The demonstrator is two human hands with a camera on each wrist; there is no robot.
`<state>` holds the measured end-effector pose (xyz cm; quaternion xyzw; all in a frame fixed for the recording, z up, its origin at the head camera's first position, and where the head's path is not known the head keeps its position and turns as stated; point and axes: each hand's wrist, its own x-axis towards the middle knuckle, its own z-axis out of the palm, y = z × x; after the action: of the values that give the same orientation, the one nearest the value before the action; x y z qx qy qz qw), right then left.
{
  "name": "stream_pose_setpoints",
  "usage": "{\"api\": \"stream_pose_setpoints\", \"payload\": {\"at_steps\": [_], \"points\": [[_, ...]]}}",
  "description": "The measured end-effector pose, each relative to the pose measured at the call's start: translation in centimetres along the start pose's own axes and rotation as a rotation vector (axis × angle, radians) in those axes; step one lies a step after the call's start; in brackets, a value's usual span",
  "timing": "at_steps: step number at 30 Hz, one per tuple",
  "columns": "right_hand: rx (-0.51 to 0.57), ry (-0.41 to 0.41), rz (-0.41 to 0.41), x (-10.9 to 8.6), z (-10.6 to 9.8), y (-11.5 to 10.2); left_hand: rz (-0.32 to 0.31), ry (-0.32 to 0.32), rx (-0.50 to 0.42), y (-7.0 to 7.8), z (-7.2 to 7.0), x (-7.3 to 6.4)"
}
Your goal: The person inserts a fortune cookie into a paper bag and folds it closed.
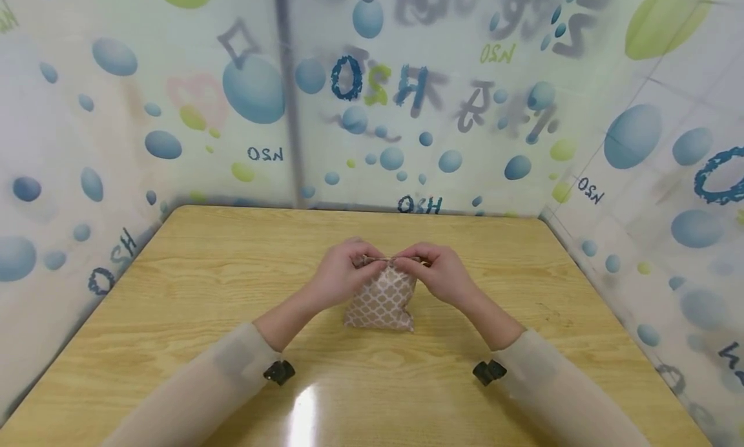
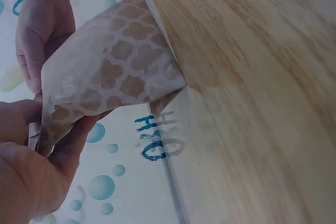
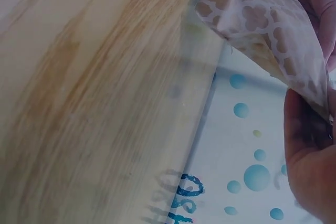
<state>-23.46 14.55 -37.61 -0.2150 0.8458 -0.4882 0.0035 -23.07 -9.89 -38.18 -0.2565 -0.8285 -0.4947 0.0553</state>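
A small cloth pouch, tan with a white lattice pattern, stands on the wooden table between both hands. At its upper left edge my left hand pinches the top with thumb and fingers. My right hand pinches the upper right edge the same way, the two thumbs nearly meeting at the middle. In the left wrist view the pouch bulges and its bottom corner points to the table. From the right wrist the pouch shows a crease down its side. The pouch's inside is hidden.
The wooden table reaches back to a wall printed with blue and green bubbles and lettering. Similar walls stand at left and right. A black wrist strap piece sits at the left cuff, another at the right.
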Motion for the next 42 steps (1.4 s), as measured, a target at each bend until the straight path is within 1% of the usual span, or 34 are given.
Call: {"api": "stream_pose_setpoints", "payload": {"at_steps": [3,7,13,16,18,20,23,25,26,27,29,33,34,36,42], "points": [[-0.003,0.019,-0.009,0.0,0.0,-0.1,0.011,0.011,-0.008,0.0,-0.1,-0.1],[0.034,0.038,0.035,-0.2,-0.1,-0.2,0.003,0.025,-0.019,0.1,-0.3,-0.1],[-0.007,0.094,0.022,-0.3,0.2,-0.1,-0.022,0.037,-0.011,0.0,-0.5,-0.1],[-0.014,0.097,0.025,-0.4,0.3,-0.2,-0.034,0.040,-0.002,-0.2,-0.7,0.0],[-0.028,0.094,0.008,-0.4,0.4,-0.3,-0.044,0.033,0.004,-0.4,-0.8,0.0],[-0.043,0.098,-0.020,-0.5,0.4,-0.3,-0.080,0.023,-0.016,-0.6,-1.0,-0.1],[-0.071,0.123,-0.055,-0.5,0.3,-0.3,-0.184,0.014,-0.121,-0.8,-1.4,-0.2],[-0.080,0.135,-0.054,-0.5,0.1,-0.2,-0.251,0.018,-0.207,-1.1,-1.7,-0.2],[-0.085,0.136,-0.052,-0.5,0.0,-0.1,-0.273,0.021,-0.241,-1.1,-1.8,-0.2],[-0.082,0.133,-0.035,-0.4,0.0,-0.1,-0.281,0.020,-0.263,-1.2,-1.9,-0.2],[-0.055,0.113,0.021,-0.3,-0.2,0.0,-0.279,0.018,-0.282,-1.4,-2.0,-0.1],[-0.005,0.061,0.138,0.0,-0.4,0.4,-0.264,0.017,-0.274,-1.4,-1.9,-0.2],[0.003,0.053,0.152,0.1,-0.4,0.4,-0.262,0.018,-0.270,-1.4,-1.9,-0.2],[0.004,0.044,0.150,0.2,-0.3,0.5,-0.252,0.021,-0.252,-1.5,-1.8,-0.2],[-0.047,0.065,0.078,0.2,0.0,0.7,-0.207,0.046,-0.165,-1.5,-1.5,-0.3]]}}
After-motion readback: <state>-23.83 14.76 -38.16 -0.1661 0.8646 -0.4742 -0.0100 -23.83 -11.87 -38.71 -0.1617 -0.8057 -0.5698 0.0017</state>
